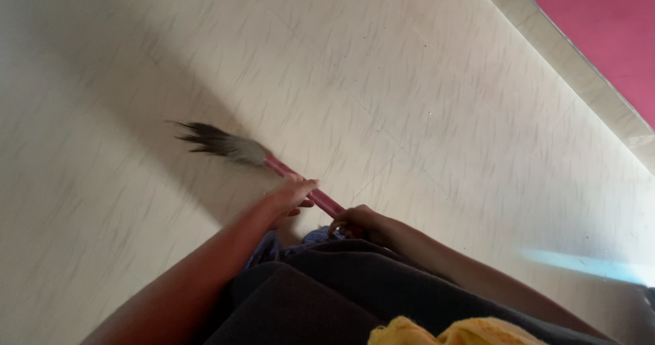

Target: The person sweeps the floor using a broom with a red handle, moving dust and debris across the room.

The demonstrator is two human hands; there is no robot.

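Observation:
A short broom (225,144) with a pink handle and a dark, grey-tipped brush head stretches out over the pale tiled floor (382,65). My left hand (292,193) wraps the pink handle close to the brush. My right hand (358,221) grips the handle's near end, right by my body. The brush tips point to the left and look blurred. My dark clothing and a bit of yellow cloth (450,333) fill the bottom of the view.
A pale skirting strip (573,58) runs diagonally at the upper right, with a pink wall (607,18) beyond it. A bright patch of light (587,264) lies on the floor at the right.

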